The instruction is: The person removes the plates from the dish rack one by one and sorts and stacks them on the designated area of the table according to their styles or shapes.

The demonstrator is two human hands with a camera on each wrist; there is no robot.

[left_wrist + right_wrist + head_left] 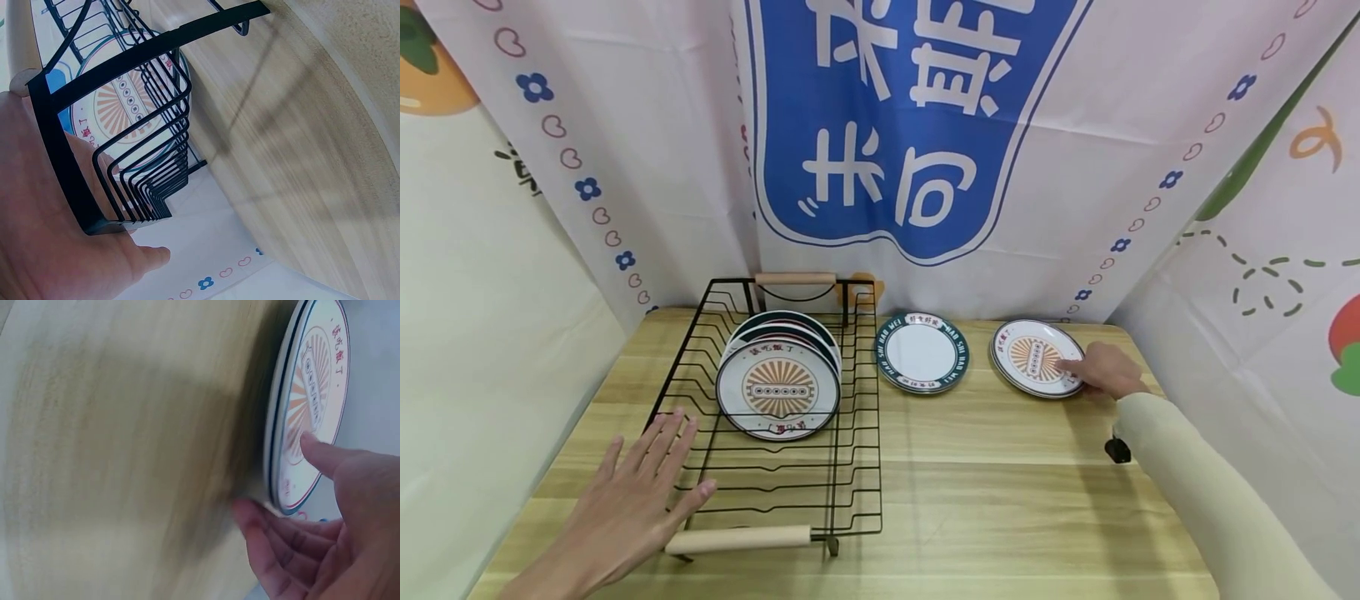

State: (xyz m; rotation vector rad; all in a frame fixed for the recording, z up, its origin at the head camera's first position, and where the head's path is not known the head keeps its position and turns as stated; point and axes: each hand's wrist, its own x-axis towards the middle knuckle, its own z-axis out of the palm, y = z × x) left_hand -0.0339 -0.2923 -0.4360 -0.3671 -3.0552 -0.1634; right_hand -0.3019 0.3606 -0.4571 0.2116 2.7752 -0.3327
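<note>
My right hand [1108,371] is at the small white plates [1030,346] with an orange sunburst, stacked at the table's right rear. In the right wrist view the thumb [325,456] lies on the top plate's face, with fingers curled at the lower rim; two rims show. My left hand [632,500] spreads straight fingers over the left edge of a black wire dish rack [65,162]. Several plates stand leaning in this rack, the front one a sunburst plate [778,390]. Between rack and right-hand stack lies a green-rimmed plate [921,354].
Wooden handles [741,539] sit at the front and back ends of the rack. The wooden table [1000,517] meets a white printed cloth [692,167] behind, with printed cloth walls at both sides. A small black object [1117,450] shows by the right sleeve.
</note>
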